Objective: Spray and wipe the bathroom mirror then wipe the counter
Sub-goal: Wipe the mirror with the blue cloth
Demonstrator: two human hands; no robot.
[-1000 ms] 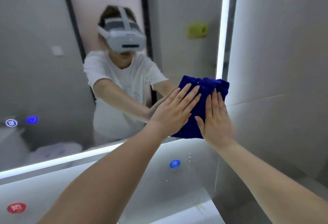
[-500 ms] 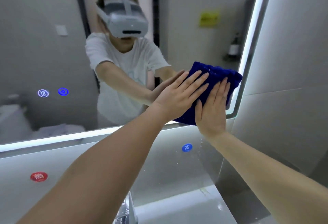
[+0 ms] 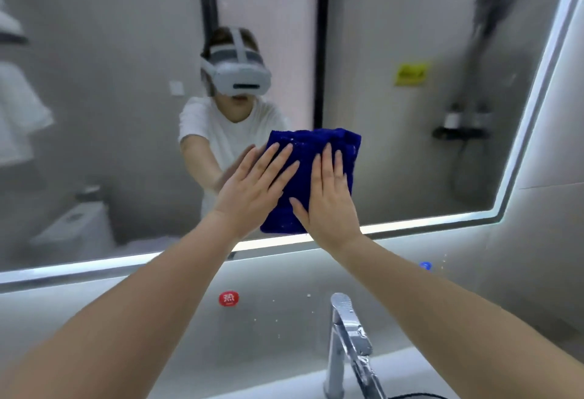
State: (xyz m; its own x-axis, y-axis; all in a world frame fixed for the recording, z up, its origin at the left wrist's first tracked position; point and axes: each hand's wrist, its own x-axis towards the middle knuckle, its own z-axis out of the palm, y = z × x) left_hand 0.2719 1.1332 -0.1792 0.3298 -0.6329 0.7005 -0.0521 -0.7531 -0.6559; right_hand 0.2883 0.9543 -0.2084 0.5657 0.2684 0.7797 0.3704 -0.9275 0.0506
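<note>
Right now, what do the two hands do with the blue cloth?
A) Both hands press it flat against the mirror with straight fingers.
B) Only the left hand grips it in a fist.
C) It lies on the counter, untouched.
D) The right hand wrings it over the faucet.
A: the left hand and the right hand both lie flat, fingers straight, on the blue cloth, which is pressed against the mirror.

Cloth (image 3: 313, 137) partly covered by left hand (image 3: 256, 190), right hand (image 3: 328, 205); faucet (image 3: 347, 332) base cut off.
</note>
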